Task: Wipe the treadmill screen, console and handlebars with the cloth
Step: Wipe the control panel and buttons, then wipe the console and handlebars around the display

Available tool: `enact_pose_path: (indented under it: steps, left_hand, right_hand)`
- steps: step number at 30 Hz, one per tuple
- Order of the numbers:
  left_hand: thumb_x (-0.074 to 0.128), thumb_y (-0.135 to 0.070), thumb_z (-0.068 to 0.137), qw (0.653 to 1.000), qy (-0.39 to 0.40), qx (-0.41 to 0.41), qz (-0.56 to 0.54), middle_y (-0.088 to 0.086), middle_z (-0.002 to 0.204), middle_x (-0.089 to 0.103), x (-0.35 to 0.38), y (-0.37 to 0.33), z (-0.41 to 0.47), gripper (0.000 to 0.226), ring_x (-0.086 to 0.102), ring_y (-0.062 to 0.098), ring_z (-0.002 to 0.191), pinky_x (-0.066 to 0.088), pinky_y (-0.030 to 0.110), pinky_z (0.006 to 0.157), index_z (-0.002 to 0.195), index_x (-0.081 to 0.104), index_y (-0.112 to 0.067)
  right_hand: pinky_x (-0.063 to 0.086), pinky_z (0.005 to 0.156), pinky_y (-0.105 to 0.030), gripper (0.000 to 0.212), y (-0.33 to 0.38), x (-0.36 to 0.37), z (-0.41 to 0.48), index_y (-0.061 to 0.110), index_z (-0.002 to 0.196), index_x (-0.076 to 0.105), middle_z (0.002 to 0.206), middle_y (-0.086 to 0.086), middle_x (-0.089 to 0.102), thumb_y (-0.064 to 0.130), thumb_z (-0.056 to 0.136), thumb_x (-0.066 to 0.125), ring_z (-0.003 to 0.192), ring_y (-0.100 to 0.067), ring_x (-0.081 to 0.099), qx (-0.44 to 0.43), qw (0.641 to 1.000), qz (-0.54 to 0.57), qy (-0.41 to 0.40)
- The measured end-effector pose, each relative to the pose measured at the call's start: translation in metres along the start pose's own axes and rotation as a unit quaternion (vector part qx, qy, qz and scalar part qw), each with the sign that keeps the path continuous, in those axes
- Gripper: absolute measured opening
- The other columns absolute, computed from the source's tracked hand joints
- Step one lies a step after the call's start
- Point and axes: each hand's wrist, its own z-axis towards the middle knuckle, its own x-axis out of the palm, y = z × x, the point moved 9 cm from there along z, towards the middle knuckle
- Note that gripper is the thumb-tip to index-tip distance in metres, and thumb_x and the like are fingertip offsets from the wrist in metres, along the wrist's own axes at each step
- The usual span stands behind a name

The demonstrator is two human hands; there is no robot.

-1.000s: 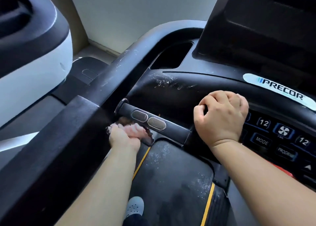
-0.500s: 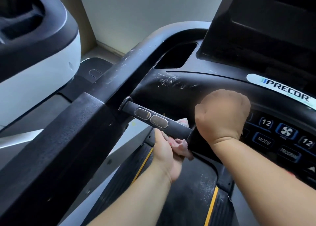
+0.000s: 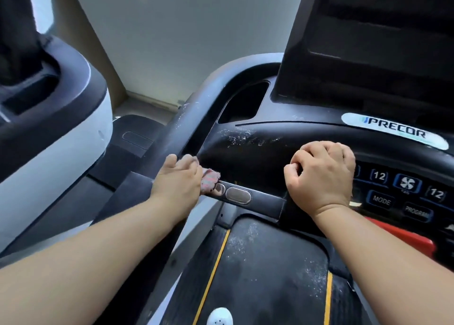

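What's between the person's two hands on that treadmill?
In the head view, a short black grip bar runs between the left hand, which holds the cloth, and the right hand. It carries two oval metal pads.

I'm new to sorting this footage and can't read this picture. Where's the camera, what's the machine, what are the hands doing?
It is one picture from a wide-angle camera worn on a person's head, looking forward and down. The machine is a treadmill: dark screen upper right, console with white smears below it, button panel at right, speckled belt at the bottom, where a white shoe shows. The left hand holds a pinkish cloth against the left end of the short handlebar with oval metal plates. The right hand is curled into a fist at the bar's other end; whether it grips anything is hidden. Another machine stands at left.
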Motion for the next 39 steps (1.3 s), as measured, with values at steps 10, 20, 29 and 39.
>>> enact_pose_path:
  steps: [10,20,29,39]
  left_hand:
    - [0.048,-0.023,0.087,0.963,0.024,-0.051,-0.263,0.003,0.098,0.06,-0.056,0.008,0.007,0.003,0.054,0.025,0.086,0.038,0.032,0.068,0.086,0.048,-0.025]
    - [0.059,-0.002,0.086,0.582,0.077,0.093,-0.805,0.012,0.083,0.069,-0.176,-0.089,0.047,0.018,0.063,0.025,0.067,0.052,0.028,0.057,0.096,0.07,-0.011]
    - [0.087,-0.03,0.062,0.644,0.117,0.184,-0.733,0.001,0.1,0.074,-0.27,-0.246,0.081,0.058,0.071,0.021,0.091,0.057,0.038,0.08,0.114,0.063,-0.025]
    - [0.072,-0.028,0.083,0.691,0.091,0.209,-0.686,-0.005,0.087,0.076,-0.328,-0.402,0.124,0.01,0.071,0.014,0.088,0.055,0.038,0.09,0.092,0.074,-0.023]
  right_hand:
    - [0.016,0.11,-0.038,0.022,0.001,0.003,0.002,0.026,0.078,0.072,0.091,0.006,0.065,0.03,0.072,0.05,0.103,-0.023,0.053,0.033,0.996,0.033,0.07]
    - [0.052,0.084,-0.03,0.048,-0.046,-0.054,-0.013,0.023,0.125,0.051,0.116,-0.005,0.067,0.005,0.083,0.065,0.095,-0.016,0.066,0.325,0.674,0.639,0.178]
    - [0.049,0.084,-0.03,0.041,-0.19,-0.112,-0.063,0.024,0.121,0.066,0.115,-0.003,0.065,0.009,0.087,0.051,0.097,-0.013,0.057,0.397,0.532,0.742,0.094]
    - [0.053,0.055,-0.026,0.021,-0.354,-0.106,-0.087,0.007,0.107,0.068,0.089,-0.011,0.07,0.003,0.088,0.059,0.069,-0.016,0.067,0.477,0.473,0.741,0.011]
